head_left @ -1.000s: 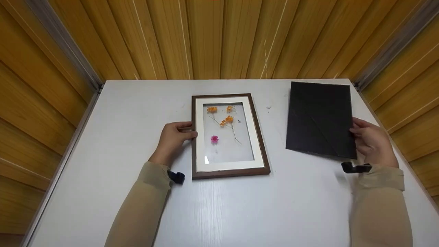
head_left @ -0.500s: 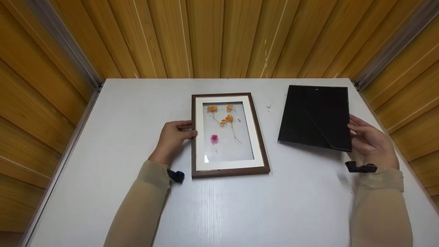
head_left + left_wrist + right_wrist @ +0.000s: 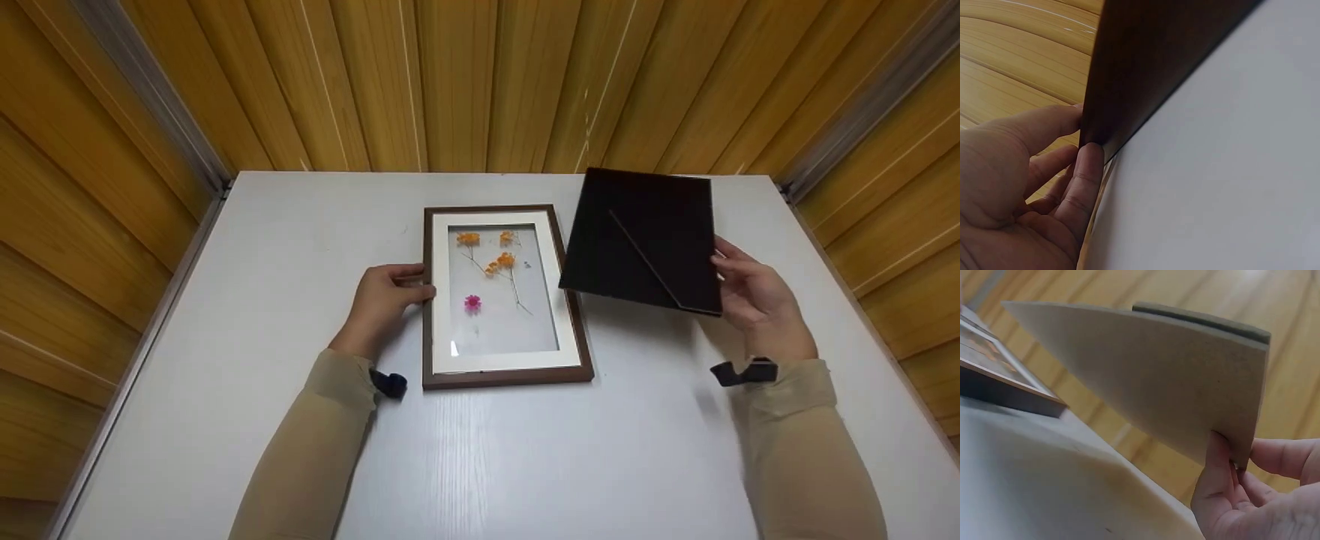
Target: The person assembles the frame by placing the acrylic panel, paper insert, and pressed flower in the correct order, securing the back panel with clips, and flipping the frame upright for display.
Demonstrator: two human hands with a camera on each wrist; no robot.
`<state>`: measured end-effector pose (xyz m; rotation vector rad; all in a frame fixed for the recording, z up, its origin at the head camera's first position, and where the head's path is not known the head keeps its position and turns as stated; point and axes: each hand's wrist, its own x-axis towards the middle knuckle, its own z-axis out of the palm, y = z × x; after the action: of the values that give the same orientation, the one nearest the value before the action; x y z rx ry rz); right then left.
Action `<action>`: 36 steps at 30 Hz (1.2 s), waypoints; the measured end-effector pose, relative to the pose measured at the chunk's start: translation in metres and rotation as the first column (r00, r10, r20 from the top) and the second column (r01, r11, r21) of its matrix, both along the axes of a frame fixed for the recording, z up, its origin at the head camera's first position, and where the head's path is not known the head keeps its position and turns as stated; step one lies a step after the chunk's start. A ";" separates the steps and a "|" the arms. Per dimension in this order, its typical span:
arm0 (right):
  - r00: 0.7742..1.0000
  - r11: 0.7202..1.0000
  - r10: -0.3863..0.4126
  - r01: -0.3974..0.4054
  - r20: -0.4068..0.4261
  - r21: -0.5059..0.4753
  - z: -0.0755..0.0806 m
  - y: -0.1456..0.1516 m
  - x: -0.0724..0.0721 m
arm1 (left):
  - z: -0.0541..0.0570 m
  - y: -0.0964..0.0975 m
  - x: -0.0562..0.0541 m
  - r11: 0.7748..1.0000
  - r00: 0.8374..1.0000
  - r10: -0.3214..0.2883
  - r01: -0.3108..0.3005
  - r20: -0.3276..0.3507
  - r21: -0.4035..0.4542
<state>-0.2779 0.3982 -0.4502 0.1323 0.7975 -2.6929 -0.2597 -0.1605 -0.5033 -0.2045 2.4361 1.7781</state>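
A brown picture frame (image 3: 510, 376) with a white mat lies face up on the table. Inside its window show orange dried flowers (image 3: 505, 260) and a pink one (image 3: 472, 303). My left hand (image 3: 381, 304) holds the frame's left side, thumb on the top edge; in the left wrist view its fingers meet the dark side wall (image 3: 1145, 67). My right hand (image 3: 761, 294) pinches the right edge of a black frame backing board (image 3: 626, 262) with a fold-out stand. Raised and tilted, the board overlaps the frame's right edge in the head view. Its pale underside (image 3: 1162, 371) faces the right wrist camera.
The white table (image 3: 652, 442) extends around the frame, with small dark marks on its surface. Yellow wood-slat walls (image 3: 450, 82) rise behind and at both sides, with grey metal posts (image 3: 161, 97) at the corners.
My right hand has brought the black backing board left, from the table's right side to over the frame's right edge, changing its tilt. The left hand and frame have stayed put.
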 end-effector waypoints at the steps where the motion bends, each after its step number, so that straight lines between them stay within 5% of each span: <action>1: 1.000 1.000 0.009 -0.009 0.005 0.027 0.002 -0.008 -0.001 | 0.000 0.000 0.000 1.000 1.000 0.002 -0.002 -0.003 0.000; 14: 0.998 0.982 0.058 -0.054 -0.012 0.183 0.033 -0.088 0.002 | -0.003 0.020 0.003 0.999 0.999 -0.020 0.019 -0.030 -0.027; 19: 0.996 0.960 0.056 -0.034 -0.071 0.278 0.026 -0.107 0.007 | 0.000 0.026 0.003 0.998 0.998 -0.023 0.020 -0.064 -0.058; 36: 0.994 0.906 0.107 -0.083 -0.035 0.416 -0.004 -0.143 0.010 | 0.003 0.024 0.002 0.997 0.995 -0.051 0.045 -0.084 -0.069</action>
<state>-0.2680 0.2552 -0.4540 0.1118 1.3504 -2.4076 -0.2581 -0.1366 -0.4998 -0.0766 2.5390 1.7218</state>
